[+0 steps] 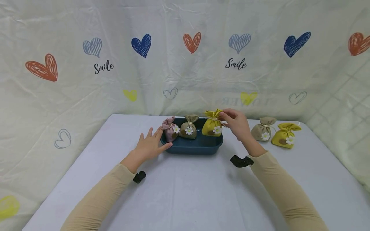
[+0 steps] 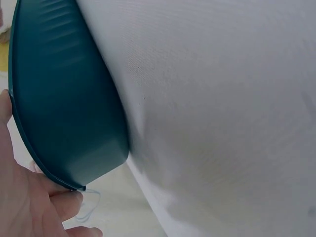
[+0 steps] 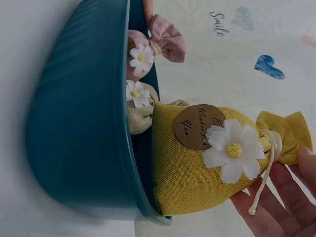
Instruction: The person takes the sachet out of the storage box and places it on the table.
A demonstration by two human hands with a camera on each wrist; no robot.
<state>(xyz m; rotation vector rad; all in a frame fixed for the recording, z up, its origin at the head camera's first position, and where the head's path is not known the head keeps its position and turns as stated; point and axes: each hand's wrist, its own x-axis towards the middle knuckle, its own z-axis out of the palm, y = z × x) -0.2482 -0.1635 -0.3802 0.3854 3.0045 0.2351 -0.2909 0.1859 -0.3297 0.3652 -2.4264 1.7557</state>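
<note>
Sleeves (image 1: 98, 195): two, beige. Left hand (image 1: 146, 147): fingers spread, touching the left end of a blue tub (image 1: 190, 150). Right hand (image 1: 237, 124): pinching a yellow pouch (image 1: 209, 128) by its neck at the tub's right end; base contact, cannot tell. Inside: pink pouch (image 1: 170, 134), brown pouch (image 1: 187, 127). Apart, right: grey pouch (image 1: 260, 130), second yellow pouch (image 1: 281, 136). Step, I judge: placing the held pouch; next move calls for settling its base, then letting go.
</note>
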